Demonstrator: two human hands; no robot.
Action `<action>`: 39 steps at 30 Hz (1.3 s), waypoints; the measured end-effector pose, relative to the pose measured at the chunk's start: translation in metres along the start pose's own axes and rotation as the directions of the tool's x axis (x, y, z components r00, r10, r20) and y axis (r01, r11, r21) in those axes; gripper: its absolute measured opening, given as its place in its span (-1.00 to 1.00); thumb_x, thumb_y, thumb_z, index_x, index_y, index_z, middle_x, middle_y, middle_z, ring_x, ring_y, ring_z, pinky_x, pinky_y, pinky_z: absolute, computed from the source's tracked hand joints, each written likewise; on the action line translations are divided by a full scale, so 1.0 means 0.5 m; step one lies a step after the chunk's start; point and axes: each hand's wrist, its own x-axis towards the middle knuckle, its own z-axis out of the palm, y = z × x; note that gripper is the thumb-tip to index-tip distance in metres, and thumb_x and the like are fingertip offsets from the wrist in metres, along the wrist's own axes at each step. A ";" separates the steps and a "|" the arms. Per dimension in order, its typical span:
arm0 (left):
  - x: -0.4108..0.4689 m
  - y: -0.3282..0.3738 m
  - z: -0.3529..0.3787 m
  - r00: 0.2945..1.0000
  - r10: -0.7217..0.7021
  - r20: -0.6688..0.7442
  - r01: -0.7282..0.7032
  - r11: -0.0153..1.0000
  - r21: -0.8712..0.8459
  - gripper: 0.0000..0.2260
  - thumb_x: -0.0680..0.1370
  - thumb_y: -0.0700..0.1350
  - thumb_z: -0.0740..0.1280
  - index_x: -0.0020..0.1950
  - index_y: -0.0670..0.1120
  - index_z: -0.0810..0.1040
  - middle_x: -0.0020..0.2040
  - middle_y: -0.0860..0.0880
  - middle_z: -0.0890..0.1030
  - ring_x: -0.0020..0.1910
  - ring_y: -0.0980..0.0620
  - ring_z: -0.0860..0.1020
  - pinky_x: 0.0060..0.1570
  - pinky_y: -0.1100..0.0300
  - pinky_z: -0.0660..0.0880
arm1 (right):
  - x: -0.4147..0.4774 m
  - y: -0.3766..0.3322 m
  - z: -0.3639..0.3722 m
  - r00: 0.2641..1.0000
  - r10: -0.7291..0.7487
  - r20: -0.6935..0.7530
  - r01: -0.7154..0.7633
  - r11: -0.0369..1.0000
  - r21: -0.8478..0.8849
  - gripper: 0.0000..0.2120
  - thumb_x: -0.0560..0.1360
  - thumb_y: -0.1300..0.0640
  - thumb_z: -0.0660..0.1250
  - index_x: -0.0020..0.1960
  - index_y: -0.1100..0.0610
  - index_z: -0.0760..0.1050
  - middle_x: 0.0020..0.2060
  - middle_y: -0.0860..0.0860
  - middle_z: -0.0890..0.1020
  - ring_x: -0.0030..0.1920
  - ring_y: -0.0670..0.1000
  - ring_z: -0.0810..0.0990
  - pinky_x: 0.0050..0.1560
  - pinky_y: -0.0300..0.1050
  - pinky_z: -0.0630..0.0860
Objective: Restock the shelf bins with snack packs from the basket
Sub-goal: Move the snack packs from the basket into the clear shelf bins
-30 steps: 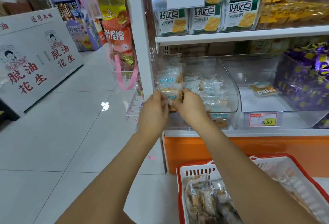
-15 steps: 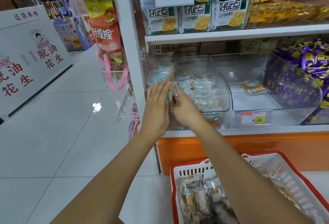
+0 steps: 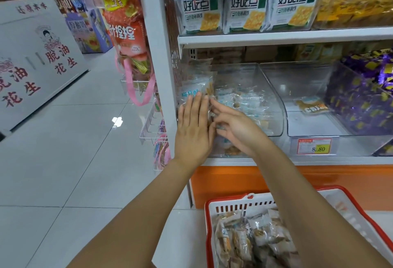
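The left hand (image 3: 194, 131) lies flat and wide, its straight fingers pressing upright snack packs (image 3: 196, 89) at the front of the left bin (image 3: 274, 97) on the shelf. The right hand (image 3: 236, 128), just at its 3 o'clock, rests loosely spread fingers on the same pile, gripping nothing. Further out at 3 o'clock, the neighbouring bin (image 3: 308, 123) holds a single pack (image 3: 311, 106). At 5 o'clock sits the red-rimmed basket (image 3: 212, 206), with more packs (image 3: 251, 242) inside.

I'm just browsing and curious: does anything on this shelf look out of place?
One lone snack pack lies askew in the middle clear bin, which looks otherwise bare, while the left bin beside it is heaped with packs.
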 end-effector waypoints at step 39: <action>-0.071 0.014 -0.037 0.982 -0.054 0.180 0.030 0.991 0.133 -0.33 0.61 0.15 0.05 0.55 -0.23 -0.05 0.55 -0.26 -0.06 0.53 -0.21 -0.12 0.49 0.02 -0.16 | 0.093 -0.088 -0.020 0.993 -0.111 0.040 0.101 0.627 -0.773 -0.62 0.51 0.23 0.29 0.32 0.06 0.50 -0.28 0.01 0.57 -0.36 0.03 0.63 -0.14 -0.05 0.64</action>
